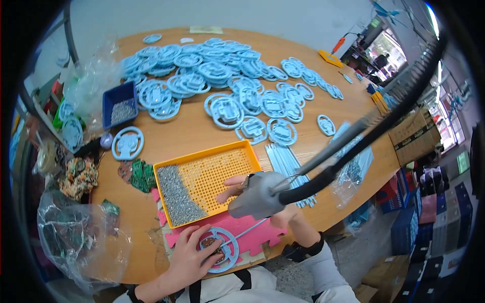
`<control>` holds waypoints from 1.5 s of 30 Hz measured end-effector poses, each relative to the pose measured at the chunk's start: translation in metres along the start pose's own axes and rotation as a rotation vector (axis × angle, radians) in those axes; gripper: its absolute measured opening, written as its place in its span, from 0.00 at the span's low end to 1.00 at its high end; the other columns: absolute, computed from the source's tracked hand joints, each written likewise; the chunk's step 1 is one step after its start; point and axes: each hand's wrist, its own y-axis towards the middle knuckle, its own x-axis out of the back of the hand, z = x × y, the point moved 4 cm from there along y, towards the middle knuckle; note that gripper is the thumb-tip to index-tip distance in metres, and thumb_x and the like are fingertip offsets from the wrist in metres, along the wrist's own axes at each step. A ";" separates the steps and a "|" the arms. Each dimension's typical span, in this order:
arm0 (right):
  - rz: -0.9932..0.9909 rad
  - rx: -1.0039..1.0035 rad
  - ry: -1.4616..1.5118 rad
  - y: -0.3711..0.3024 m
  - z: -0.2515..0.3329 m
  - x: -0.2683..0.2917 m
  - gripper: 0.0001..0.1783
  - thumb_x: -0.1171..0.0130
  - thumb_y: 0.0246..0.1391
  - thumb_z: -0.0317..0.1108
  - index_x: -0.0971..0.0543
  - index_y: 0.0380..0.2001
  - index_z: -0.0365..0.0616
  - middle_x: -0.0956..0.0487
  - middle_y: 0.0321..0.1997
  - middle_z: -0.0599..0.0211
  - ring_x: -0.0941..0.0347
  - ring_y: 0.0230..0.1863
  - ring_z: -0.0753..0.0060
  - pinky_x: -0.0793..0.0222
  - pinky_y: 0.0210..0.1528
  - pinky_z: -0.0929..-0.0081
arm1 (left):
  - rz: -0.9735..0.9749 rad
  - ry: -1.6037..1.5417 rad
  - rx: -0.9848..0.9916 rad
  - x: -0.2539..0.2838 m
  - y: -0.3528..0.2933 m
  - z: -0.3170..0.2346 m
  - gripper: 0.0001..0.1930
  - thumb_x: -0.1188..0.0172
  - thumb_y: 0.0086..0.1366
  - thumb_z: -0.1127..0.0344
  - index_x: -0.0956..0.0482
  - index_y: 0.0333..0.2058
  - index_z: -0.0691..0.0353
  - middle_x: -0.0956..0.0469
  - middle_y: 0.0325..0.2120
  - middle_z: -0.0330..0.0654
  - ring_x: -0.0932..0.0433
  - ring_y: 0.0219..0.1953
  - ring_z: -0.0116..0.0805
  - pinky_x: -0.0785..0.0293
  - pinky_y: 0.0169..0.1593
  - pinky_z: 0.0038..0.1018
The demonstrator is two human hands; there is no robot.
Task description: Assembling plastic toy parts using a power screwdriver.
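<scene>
My left hand (pixel 191 256) rests closed on a light blue toy steering wheel (pixel 233 257) near the table's front edge, its fingers gripping the rim and centre. Small brown parts show inside the wheel. A thin pale blue rod (pixel 252 227) slants from the wheel toward my right hand (pixel 286 216). A grey hanging power tool (pixel 257 196) with a black cable covers much of that hand. Past the tool, its fingertips stretch apart over the yellow perforated tray (pixel 164 194). Small metal screws (pixel 182 197) fill the tray's left part. Any contact between right palm and tool is hidden.
Many blue steering wheels (pixel 214 70) are heaped at the back. A dark blue bin (pixel 107 111) and green circuit boards (pixel 143 175) lie left. Pale rods (pixel 283 160) lie right of the tray. A pink mat (pixel 252 237) lies beneath the work. The black cable (pixel 374 121) crosses the right side.
</scene>
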 end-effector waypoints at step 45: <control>-0.734 0.013 -0.928 -0.138 0.075 0.113 0.39 0.32 0.34 0.36 0.32 0.53 0.37 0.34 0.56 0.51 0.38 0.59 0.55 0.41 0.57 0.63 | -0.234 -0.632 0.790 0.001 -0.061 0.001 0.29 0.41 0.57 0.73 0.38 0.57 0.69 0.24 0.26 0.45 0.24 0.25 0.26 0.28 0.26 0.20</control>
